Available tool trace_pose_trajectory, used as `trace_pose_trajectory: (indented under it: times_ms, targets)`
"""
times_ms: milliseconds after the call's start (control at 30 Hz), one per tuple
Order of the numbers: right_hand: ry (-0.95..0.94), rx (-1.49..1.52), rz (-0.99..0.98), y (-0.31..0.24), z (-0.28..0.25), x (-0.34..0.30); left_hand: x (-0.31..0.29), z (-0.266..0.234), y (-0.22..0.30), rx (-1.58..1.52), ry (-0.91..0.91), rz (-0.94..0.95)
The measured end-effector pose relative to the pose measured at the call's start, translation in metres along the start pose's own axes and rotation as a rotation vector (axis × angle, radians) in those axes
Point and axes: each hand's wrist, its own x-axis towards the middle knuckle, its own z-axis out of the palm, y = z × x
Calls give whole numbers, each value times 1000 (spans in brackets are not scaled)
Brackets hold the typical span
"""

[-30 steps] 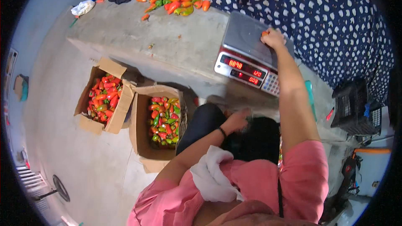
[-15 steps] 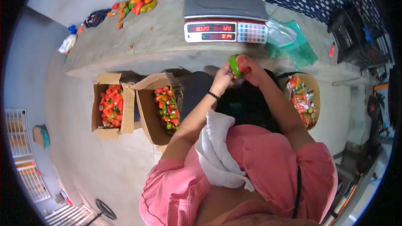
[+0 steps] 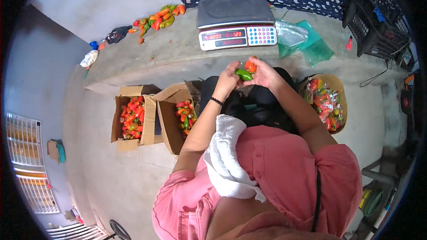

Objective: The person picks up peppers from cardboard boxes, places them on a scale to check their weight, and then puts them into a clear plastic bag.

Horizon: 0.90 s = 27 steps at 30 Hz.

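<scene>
Just in front of the concrete ledge, both hands are close together over my lap. My left hand, with a black bead bracelet at its wrist, has its fingers closed on a green pepper that lies nearly level. My right hand grips an orange-red pepper between thumb and fingers, right above the green one. The two peppers are side by side and seem to touch. Whether thin clear plastic is around them, I cannot tell. Beyond the hands, a digital scale stands on the ledge with its pan bare.
Cardboard boxes of peppers, one outer box and one nearer box, stand at left. A round container with bagged peppers is at right. On the ledge lie loose peppers and green plastic bags; a black crate sits far right.
The green pepper has turned from upright to nearly level, and the orange-red one shows more clearly above it. My hands have opened slightly around them. The whole view has shifted a little.
</scene>
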Motion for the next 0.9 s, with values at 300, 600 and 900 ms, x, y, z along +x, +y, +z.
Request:
trace_pose_trajectory:
  times_ms: [300,600,900]
  targets:
    - [187,-707,-294,-4,56,-44,-3,8,10,-95,44,25]
    - [109,-2062,-880,-38,85,-107,-22,8,82,-116,-9,60]
    - [-111,-2142,-1332,-65,126,-140,-53,-15,130,150,41,396]
